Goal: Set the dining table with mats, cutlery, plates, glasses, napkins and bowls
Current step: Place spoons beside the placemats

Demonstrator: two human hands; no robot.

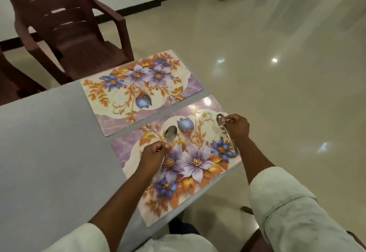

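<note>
Both spoons (170,134) (224,127) — polished metal, mirror-bright. Near mat (198,182) glossy, printed, catching glare; far mat (111,111) alike. Table (49,142) matt grey, smooth. Chair (65,24) moulded brown plastic. Floor (277,93) — glossy tile. Sleeves (283,202) pale cloth.

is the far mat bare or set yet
Bare: the far mat lies flat with nothing on it; both spoons are at the near mat.
</note>
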